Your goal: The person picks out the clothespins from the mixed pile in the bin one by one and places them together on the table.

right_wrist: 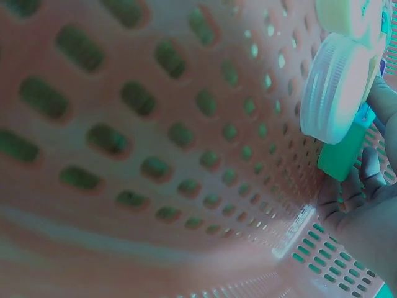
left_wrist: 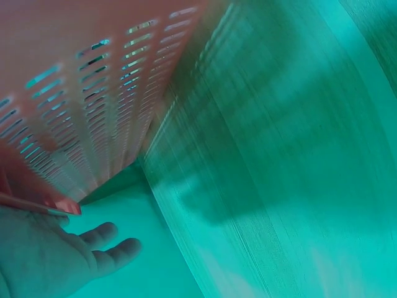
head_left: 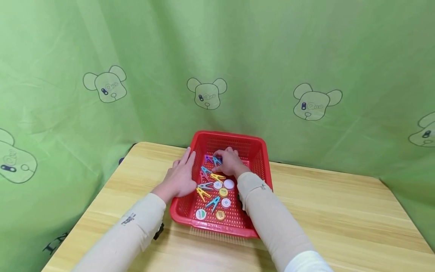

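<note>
A red plastic basket (head_left: 234,231) with slotted walls holds several clothespins and round bottle caps. My left hand (head_left: 180,177) rests on its left rim, fingers straight along the edge; the left wrist view shows the fingertips reaching past the rim. Inside, toward the far end, my right hand (head_left: 232,162) pinches a blue clothespin (head_left: 216,161) between thumb and forefinger. Beside that lies a purple clothespin (head_left: 208,159). Nearer are another blue clothespin (head_left: 205,170), a yellow clothespin (head_left: 217,177) and a grey clothespin (head_left: 205,186). A white cap (right_wrist: 335,90) looms large in the right wrist view.
Toward the basket's near end lie a blue clothespin (head_left: 213,204), a yellow clothespin (head_left: 202,193), a green-and-white cap (head_left: 201,214) and an orange cap (head_left: 220,215). The basket stands on a wooden table (head_left: 326,204). A green curtain (head_left: 258,75) with printed bear heads hangs behind.
</note>
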Available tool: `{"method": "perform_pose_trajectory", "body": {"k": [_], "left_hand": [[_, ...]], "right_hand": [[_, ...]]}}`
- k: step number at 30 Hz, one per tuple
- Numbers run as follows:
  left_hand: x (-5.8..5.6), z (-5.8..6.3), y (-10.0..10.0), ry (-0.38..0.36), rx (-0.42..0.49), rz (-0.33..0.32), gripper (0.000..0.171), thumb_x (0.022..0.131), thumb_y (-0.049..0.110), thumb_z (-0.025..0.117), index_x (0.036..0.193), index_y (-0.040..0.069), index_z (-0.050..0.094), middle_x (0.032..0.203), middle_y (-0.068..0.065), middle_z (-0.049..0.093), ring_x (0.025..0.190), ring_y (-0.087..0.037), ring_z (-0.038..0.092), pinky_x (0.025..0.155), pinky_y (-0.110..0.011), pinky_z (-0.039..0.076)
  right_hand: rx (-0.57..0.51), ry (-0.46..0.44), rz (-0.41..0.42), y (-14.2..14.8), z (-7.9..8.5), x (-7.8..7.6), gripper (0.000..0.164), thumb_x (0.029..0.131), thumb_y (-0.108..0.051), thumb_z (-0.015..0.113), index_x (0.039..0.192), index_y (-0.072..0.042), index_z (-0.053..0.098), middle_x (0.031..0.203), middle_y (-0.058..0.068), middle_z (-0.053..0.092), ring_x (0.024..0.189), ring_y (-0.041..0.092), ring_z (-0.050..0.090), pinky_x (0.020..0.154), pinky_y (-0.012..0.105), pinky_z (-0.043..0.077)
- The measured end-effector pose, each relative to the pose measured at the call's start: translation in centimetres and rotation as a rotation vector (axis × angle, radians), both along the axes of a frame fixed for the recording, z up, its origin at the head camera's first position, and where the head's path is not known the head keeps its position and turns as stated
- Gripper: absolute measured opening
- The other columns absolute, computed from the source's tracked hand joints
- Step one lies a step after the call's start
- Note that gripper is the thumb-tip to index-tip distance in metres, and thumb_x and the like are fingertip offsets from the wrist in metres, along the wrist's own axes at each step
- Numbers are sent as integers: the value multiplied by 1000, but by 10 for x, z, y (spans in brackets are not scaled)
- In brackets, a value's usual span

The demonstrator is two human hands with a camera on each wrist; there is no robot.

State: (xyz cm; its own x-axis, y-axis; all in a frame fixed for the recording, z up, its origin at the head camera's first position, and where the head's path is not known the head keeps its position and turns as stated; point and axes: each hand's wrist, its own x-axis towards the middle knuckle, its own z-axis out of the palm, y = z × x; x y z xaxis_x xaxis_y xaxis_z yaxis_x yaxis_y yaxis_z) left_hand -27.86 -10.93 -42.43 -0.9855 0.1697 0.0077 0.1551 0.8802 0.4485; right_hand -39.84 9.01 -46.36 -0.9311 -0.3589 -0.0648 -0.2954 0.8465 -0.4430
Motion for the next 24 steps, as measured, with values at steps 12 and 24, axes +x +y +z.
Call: {"method": "perform_pose_trajectory", "body": {"k": [12, 24], "left_hand": [[3, 1, 2, 1, -26, -2, 103, 80, 18, 73, 162, 11, 12, 167, -4, -7, 138, -43, 29, 105, -61, 37], [2, 3, 1, 1, -40, -9, 105, 79, 19, 74, 162, 10, 10, 167, -4, -8, 137, -42, 31, 104, -61, 38]], "right_hand": [[-24, -15, -38, -1, 0, 1, 60, 79, -35, 85, 133, -22, 63, 117, 9, 48, 111, 29, 41, 99, 46, 43], [-100, 6, -62, 0, 13, 0, 58, 79, -30, 86, 130, -18, 63, 122, 9, 51, 115, 29, 44, 103, 47, 42]]}}
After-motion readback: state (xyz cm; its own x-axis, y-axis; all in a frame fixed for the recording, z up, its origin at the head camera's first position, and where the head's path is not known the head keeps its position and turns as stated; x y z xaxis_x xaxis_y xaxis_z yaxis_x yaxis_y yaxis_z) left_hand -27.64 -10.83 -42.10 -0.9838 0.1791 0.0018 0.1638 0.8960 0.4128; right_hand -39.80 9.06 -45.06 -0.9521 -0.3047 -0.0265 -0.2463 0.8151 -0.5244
